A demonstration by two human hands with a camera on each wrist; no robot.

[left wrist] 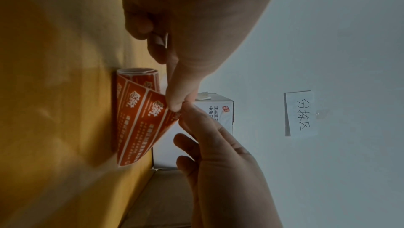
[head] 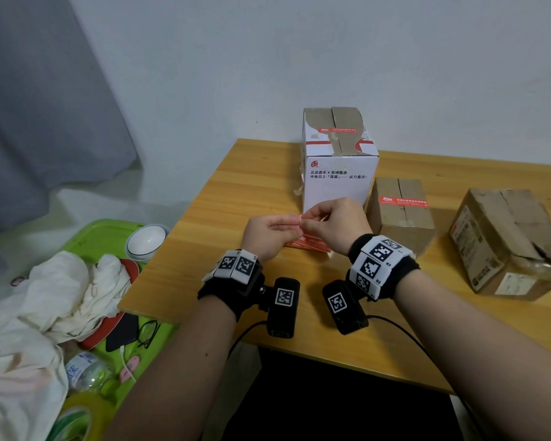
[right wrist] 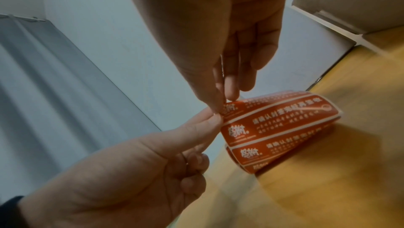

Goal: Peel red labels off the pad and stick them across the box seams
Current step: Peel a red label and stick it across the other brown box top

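Two hands meet over the near middle of the wooden bench (head: 204, 218), fingertips together at one corner of the pad of red labels (head: 306, 245). The left hand (head: 268, 230) pinches that lifted corner between thumb and forefinger, its other fingers curled in. The right hand (head: 334, 224) pinches at the same corner with thumb and forefinger, its remaining fingers fairly straight. In the wrist views the pad's top sheet curls upward from the bench toward the fingers while the rest of the pad lies flat beneath it; whether a single label has come free of its backing cannot be told.

Just behind the hands stands a tall white box (head: 337, 186) with a red label (head: 337, 130) stuck across its top seam. To its right sits a small brown box (head: 401, 224), also with a red strip (head: 403, 201) across its seam. Farther right is a larger, battered brown box (head: 503, 249). A paper note (left wrist: 300, 113) with handwriting hangs on the wall behind.
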